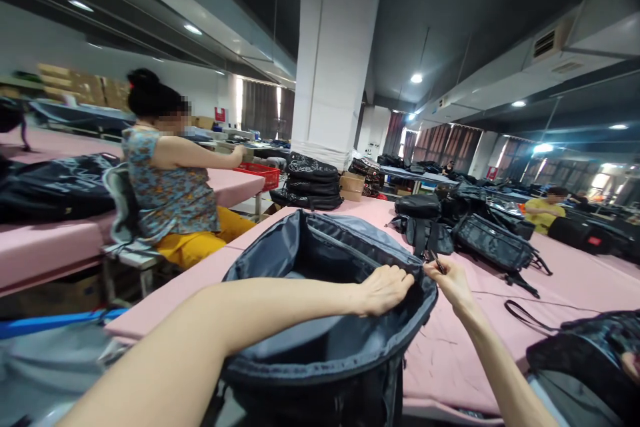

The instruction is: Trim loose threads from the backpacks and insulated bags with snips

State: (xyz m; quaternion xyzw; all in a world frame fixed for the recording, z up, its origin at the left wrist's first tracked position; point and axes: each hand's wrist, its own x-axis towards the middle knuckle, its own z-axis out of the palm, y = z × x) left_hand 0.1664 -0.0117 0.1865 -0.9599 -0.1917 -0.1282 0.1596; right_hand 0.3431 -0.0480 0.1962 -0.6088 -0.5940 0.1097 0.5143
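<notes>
A large black bag (320, 368) with a grey-blue lining stands in front of me, its top wide open. My left arm reaches across the opening, and my left hand (386, 289) is closed on the right side of the bag's rim, fingers curled over the edge. Just outside that rim, my right hand (453, 283) is closed around a small dark pointed tool (439, 263), which looks like thread snips. The tool's tip points up and away beside the bag's corner. Most of the tool is hidden by my fingers.
Several finished backpacks (495, 240) lie on the pink-covered table (440, 373) ahead right; another bag (590, 360) is at the near right. A stack of black bags (313, 180) stands by the pillar (337, 47). A seated co-worker (170, 180) is at left, near a red crate (263, 175).
</notes>
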